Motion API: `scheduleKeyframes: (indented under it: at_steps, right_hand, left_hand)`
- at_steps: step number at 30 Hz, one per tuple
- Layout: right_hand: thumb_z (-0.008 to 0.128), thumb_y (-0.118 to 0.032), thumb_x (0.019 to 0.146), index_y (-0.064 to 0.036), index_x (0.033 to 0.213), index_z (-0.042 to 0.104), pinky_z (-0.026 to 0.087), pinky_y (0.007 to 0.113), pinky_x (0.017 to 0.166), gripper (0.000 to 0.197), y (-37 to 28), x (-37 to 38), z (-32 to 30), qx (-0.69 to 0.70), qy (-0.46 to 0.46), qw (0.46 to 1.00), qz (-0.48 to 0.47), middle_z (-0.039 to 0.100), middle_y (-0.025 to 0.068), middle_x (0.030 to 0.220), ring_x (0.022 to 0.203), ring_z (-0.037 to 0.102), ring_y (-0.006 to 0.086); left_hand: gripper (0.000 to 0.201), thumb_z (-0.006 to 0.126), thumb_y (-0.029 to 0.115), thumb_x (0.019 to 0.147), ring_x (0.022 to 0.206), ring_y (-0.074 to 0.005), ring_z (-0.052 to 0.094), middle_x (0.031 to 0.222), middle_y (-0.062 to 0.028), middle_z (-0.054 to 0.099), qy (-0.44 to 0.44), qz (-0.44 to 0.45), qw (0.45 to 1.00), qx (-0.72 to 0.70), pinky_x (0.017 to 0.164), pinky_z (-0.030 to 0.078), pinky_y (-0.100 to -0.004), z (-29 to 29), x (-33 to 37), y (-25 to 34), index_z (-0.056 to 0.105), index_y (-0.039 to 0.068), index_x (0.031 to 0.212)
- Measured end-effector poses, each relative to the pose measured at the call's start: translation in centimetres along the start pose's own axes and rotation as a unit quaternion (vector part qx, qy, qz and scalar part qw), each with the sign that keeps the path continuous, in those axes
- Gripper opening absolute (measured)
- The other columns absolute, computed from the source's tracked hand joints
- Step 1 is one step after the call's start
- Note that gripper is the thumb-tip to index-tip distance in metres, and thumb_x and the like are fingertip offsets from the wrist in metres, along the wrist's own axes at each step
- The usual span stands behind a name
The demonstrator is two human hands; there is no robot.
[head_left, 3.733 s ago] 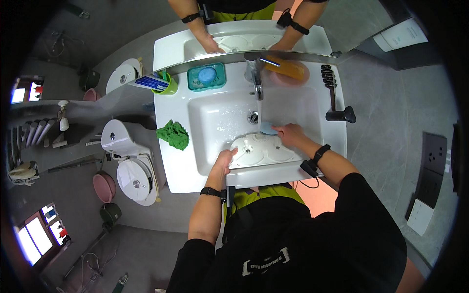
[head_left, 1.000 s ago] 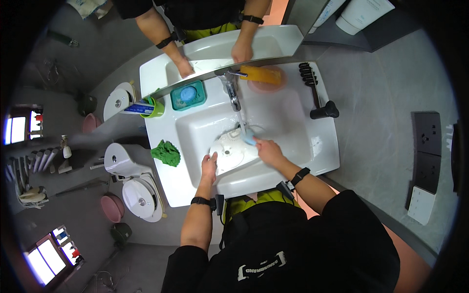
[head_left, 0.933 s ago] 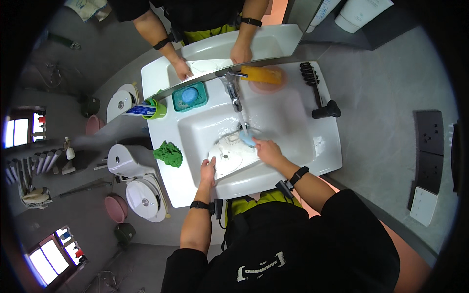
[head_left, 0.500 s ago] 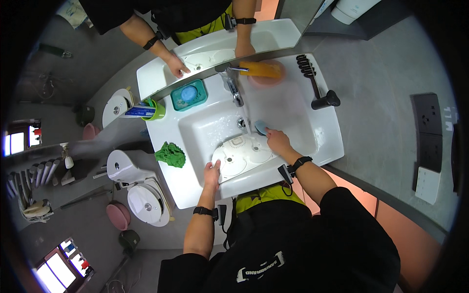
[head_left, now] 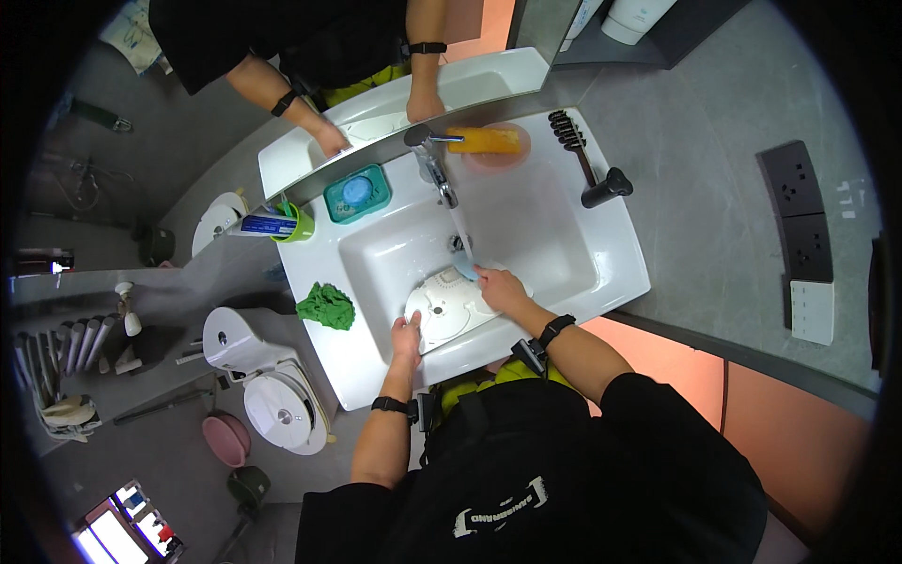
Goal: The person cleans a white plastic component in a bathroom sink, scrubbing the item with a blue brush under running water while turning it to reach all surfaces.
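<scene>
My left hand (head_left: 407, 340) grips the left edge of a white plastic panel (head_left: 453, 310), thumb on top. The panel has round shapes and a patch of small slots. It leans against the near inside wall of the white washbasin (head_left: 371, 258). My right hand (head_left: 505, 289) pinches a small light-blue pad (head_left: 464, 266), perhaps a sponge. The pad is at the panel's far edge, under the water running from the chrome tap (head_left: 434, 171). My right hand and forearm hide the panel's right part.
A green crumpled cloth (head_left: 326, 306) lies on the basin's left rim. Behind it stand a green cup (head_left: 303, 226) and a teal soap dish (head_left: 378, 202) with blue soap. An orange block (head_left: 489, 141) sits by the tap. A black hairbrush (head_left: 573, 141) and black-handled object (head_left: 609, 188) rest at right.
My right hand has moved left with the blue pad, from right of the water stream to under it. My left hand keeps its hold on the panel. The whole view has shifted slightly.
</scene>
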State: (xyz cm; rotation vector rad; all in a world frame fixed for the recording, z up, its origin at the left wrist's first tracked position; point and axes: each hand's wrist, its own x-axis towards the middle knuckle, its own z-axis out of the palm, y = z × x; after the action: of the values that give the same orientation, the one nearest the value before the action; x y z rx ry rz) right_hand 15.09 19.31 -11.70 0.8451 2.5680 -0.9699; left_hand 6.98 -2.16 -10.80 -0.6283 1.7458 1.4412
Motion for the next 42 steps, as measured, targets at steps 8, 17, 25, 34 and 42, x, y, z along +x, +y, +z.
scheduleKeyframes:
  at_steps: [8,17,25,34,42]
  right_hand:
    - [0.041,-0.016,0.079,-0.0107,0.105,0.054,0.045,0.041,0.069,0.029,8.2,1.7,0.7,-0.164,0.059,0.982,-0.066,0.058,0.0165,0.087,0.075,0.055,0.0334]
    - [0.04,-0.016,0.079,-0.011,0.104,0.054,0.044,0.041,0.069,0.029,2.5,1.0,-4.0,-0.074,0.025,0.997,-0.015,0.058,0.0166,0.083,0.077,0.054,0.0331]
    - [0.04,-0.018,0.08,-0.0156,0.106,0.054,0.044,0.042,0.07,0.029,-1.1,-0.7,-3.9,-0.068,-0.049,0.996,-0.036,0.059,0.0161,0.084,0.078,0.055,0.033]
    - [0.04,-0.019,0.081,-0.0145,0.108,0.053,0.044,0.042,0.07,0.03,-2.4,1.5,-3.4,-0.098,-0.075,0.99,-0.062,0.058,0.0168,0.088,0.081,0.055,0.033]
    - [0.039,-0.017,0.08,-0.0119,0.108,0.051,0.044,0.041,0.071,0.031,0.0,2.9,-3.9,-0.114,-0.073,0.988,-0.077,0.058,0.0162,0.088,0.081,0.055,0.0325]
  left_hand:
    - [0.028,0.058,0.019,0.078,0.071,-0.0145,0.049,0.079,-0.0076,0.053,-0.025,0.006,1.0,0.008,0.062,0.042,-0.0272,1.5,0.7,-0.1,0.047,-0.002,0.093]
    - [0.05,0.058,0.023,0.078,0.089,-0.0221,0.049,0.101,-0.0154,0.05,-0.049,-0.056,0.996,-0.054,0.076,0.041,-0.0325,6.5,2.8,-1.9,0.037,-0.006,0.113]
    - [0.046,0.045,0.029,0.083,0.095,-0.0222,0.047,0.108,-0.0138,0.049,-0.085,-0.048,0.987,-0.125,0.082,0.038,-0.033,10.0,1.0,1.0,0.041,-0.007,0.113]
    - [0.032,0.042,0.024,0.079,0.082,-0.0216,0.051,0.09,-0.0115,0.055,-0.116,-0.086,0.987,-0.074,0.073,0.039,-0.0328,9.8,11.8,-3.7,0.054,-0.002,0.093]
    - [0.031,0.044,0.026,0.078,0.085,-0.0196,0.047,0.088,-0.0083,0.052,-0.167,-0.134,0.976,-0.042,0.073,0.037,-0.0331,11.4,9.3,-1.2,0.052,0.0,0.092]
